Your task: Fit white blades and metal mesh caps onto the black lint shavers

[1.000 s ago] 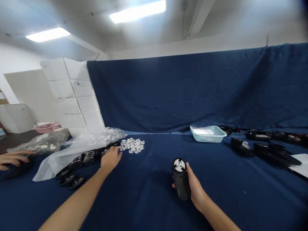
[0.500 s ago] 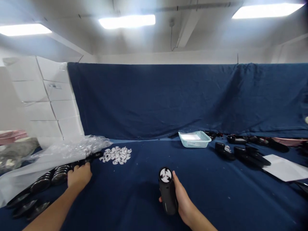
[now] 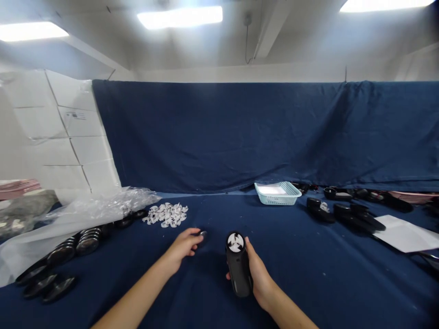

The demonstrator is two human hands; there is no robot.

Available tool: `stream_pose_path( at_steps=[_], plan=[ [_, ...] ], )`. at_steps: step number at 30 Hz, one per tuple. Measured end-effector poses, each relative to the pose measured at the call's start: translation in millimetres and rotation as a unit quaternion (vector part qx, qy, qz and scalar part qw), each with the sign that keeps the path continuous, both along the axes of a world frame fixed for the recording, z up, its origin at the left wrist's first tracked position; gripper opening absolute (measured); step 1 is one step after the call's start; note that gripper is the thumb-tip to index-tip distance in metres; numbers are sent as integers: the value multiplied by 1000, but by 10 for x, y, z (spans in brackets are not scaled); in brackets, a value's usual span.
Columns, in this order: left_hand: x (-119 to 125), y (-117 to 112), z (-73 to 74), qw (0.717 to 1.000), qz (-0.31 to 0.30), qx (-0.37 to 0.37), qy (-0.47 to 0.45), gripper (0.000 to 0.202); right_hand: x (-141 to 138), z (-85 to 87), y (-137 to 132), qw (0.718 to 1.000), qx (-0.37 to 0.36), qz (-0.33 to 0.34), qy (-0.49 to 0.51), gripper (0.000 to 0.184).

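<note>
My right hand (image 3: 259, 274) is closed round a black cylindrical device (image 3: 238, 269) held upright, its top end showing a white fan-like face (image 3: 235, 242). My left hand (image 3: 183, 249) is just left of it, fingers pinched on a small black round cap (image 3: 202, 235). A row of similar black round caps (image 3: 78, 240) lies at the left on the blue cloth. A heap of small white pieces (image 3: 166, 214) sits beyond my left hand.
Clear plastic bag (image 3: 78, 212) covers part of the cap row. A light blue basket (image 3: 277, 193) stands at the back centre. Several black devices (image 3: 346, 214) and a white sheet (image 3: 403, 235) lie at the right. White cartons (image 3: 61, 132) stack at the left.
My left hand left the row of black caps and came right toward the device, now pinching one cap. The right hand kept hold of the device.
</note>
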State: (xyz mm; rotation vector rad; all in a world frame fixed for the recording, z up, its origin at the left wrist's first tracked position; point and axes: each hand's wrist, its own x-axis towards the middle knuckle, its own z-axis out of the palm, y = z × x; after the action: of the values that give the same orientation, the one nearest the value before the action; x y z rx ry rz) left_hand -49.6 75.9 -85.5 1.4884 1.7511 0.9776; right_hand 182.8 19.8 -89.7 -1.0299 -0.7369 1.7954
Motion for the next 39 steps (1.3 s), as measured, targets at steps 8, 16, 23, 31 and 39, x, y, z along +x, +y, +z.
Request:
stream_pose_path(
  at_steps=[8, 16, 23, 31, 39],
  plan=[
    [408, 62, -160, 997, -59, 40, 37, 36, 58, -102, 70, 998, -33, -30, 36, 67],
    [372, -21, -212, 969, -71, 95, 215, 58, 14, -75, 13, 998, -36, -36, 20, 59],
    [528, -46, -209, 952, -44, 87, 292, 44, -82, 10, -70, 997, -28, -67, -28, 58],
    [626, -333, 42, 968, 6, 207, 139, 50, -15, -57, 19, 995, -43, -70, 53, 65],
    [787, -136, 478, 970, -101, 219, 20, 41, -2, -178, 195, 984, -49, -3, 172, 71]
  ],
)
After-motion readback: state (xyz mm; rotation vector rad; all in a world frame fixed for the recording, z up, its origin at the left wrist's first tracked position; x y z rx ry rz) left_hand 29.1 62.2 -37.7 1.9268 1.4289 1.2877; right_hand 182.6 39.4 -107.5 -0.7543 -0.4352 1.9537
